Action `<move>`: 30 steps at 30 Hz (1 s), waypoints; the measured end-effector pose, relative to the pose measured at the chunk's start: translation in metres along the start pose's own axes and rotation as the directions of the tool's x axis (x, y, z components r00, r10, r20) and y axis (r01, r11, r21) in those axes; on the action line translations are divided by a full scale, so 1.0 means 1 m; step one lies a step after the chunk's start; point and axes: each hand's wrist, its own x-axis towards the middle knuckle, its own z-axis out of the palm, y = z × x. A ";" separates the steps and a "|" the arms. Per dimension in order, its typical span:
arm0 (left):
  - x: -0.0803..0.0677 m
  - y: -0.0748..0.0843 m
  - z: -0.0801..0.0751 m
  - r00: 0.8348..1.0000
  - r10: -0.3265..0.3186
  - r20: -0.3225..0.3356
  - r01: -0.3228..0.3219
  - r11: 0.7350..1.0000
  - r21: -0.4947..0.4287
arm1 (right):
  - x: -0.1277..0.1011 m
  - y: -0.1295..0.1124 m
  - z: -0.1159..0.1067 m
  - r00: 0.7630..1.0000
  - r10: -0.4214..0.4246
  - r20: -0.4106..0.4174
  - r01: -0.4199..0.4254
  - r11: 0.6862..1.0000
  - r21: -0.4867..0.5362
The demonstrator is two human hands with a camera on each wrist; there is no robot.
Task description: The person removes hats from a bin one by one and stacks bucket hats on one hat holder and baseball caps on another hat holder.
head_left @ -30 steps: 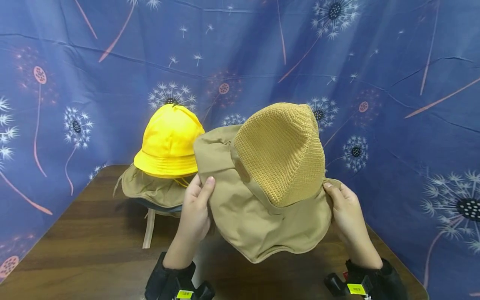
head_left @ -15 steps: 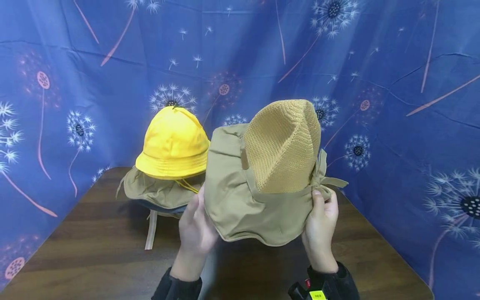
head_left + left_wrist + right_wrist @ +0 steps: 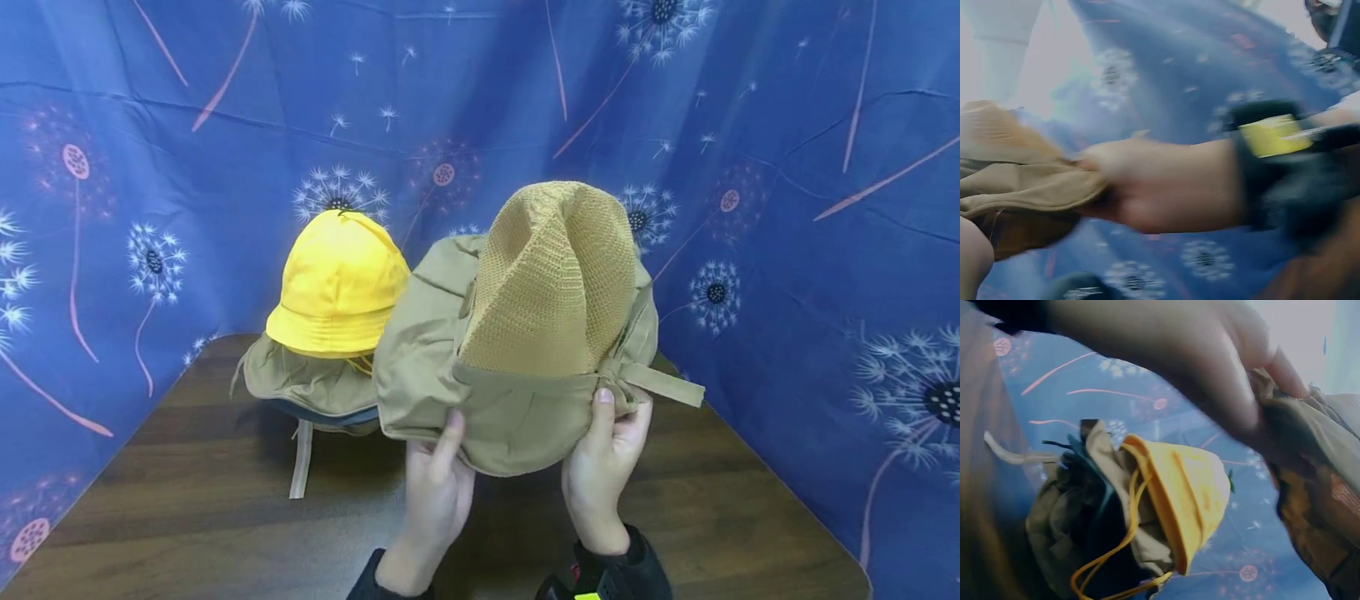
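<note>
Centre of head view: khaki sun hat (image 3: 517, 367) w/ knitted mesh crown, held up off the wooden table (image 3: 187, 508). Left hand (image 3: 438, 492) at lower centre pinches the front brim, thumb on the outer face, other fingers hidden behind the cloth. Right hand (image 3: 603, 467) just right of it pinches the brim too, thumb up by the tie strap (image 3: 663, 385) that sticks out to the right. Wrist views are blurred, so grip detail is prob. no clearer there. Left of centre, a yellow bucket hat (image 3: 339, 287) tops a stack of hats (image 3: 315, 387) on the table. Blue dandelion-print cloth (image 3: 787, 167) fills the background.
</note>
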 end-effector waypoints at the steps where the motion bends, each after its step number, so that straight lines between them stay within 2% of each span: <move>1: 0.007 0.004 -0.001 1.000 0.022 -0.016 -0.022 1.000 -0.019 | -0.003 0.001 0.000 0.999 0.011 0.035 -0.011 1.000 -0.002; 3: 0.019 0.013 -0.004 0.999 0.053 0.009 -0.052 0.997 -0.057 | -0.010 0.002 -0.002 0.995 0.037 0.093 -0.037 0.999 -0.004; 6: 0.033 0.025 -0.009 0.992 0.072 0.107 -0.057 0.989 -0.136 | -0.020 0.002 -0.004 0.987 0.087 0.136 -0.078 0.994 -0.074; 8: 0.039 0.032 -0.011 0.983 0.078 0.166 -0.049 0.984 -0.170 | -0.024 0.002 -0.005 0.982 0.085 0.166 -0.067 0.992 -0.111; 10: 0.044 0.037 -0.013 0.976 0.092 0.197 -0.050 0.976 -0.210 | -0.026 0.004 -0.006 0.975 0.036 0.219 -0.017 0.996 -0.090; 12: 0.046 0.041 -0.016 0.973 0.103 0.209 -0.052 0.970 -0.239 | -0.026 0.007 -0.009 0.958 -0.037 0.285 0.041 0.999 -0.011; 14: 0.048 0.046 -0.019 0.972 0.113 0.204 -0.058 0.964 -0.259 | -0.024 0.010 -0.013 0.938 -0.069 0.340 0.051 0.997 0.061; 15: 0.049 0.048 -0.021 0.973 0.122 0.197 -0.065 0.959 -0.275 | -0.023 0.011 -0.016 0.939 -0.051 0.341 0.036 0.998 0.050; 17: 0.051 0.053 -0.027 0.975 0.134 0.180 -0.077 0.954 -0.291 | -0.021 0.011 -0.023 0.954 0.067 0.293 -0.053 0.997 -0.054; 18: 0.051 0.055 -0.030 0.978 0.136 0.160 -0.085 0.953 -0.291 | -0.019 0.011 -0.027 0.955 0.157 0.252 -0.127 0.983 -0.131; 19: 0.050 0.056 -0.034 0.980 0.139 0.139 -0.092 0.950 -0.299 | -0.016 0.011 -0.031 0.942 0.259 0.215 -0.218 0.956 -0.196; 21: 0.046 0.059 -0.042 0.986 0.131 0.098 -0.095 0.946 -0.310 | -0.009 0.009 -0.037 0.883 0.445 0.151 -0.391 0.873 -0.291; 23: 0.041 0.061 -0.050 0.993 0.107 0.058 -0.085 0.951 -0.298 | -0.002 0.009 -0.043 0.810 0.571 0.132 -0.516 0.801 -0.302; 24: 0.038 0.061 -0.054 0.994 0.095 0.045 -0.078 0.954 -0.290 | 0.002 0.009 -0.045 0.780 0.611 0.137 -0.557 0.777 -0.292; 25: 0.034 0.061 -0.058 0.996 0.081 0.037 -0.066 0.953 -0.294 | 0.005 0.009 -0.047 0.761 0.631 0.147 -0.580 0.765 -0.279; 26: 0.030 0.061 -0.062 0.997 0.068 0.037 -0.054 0.957 -0.285 | 0.008 0.009 -0.049 0.754 0.641 0.148 -0.596 0.760 -0.258; 28: 0.024 0.061 -0.070 0.997 0.048 0.056 -0.032 0.963 -0.269 | 0.011 0.010 -0.052 0.757 0.640 0.133 -0.607 0.763 -0.220; 30: 0.017 0.059 -0.076 0.995 0.029 0.096 -0.003 0.965 -0.261 | 0.012 0.011 -0.054 0.780 0.620 0.089 -0.589 0.774 -0.232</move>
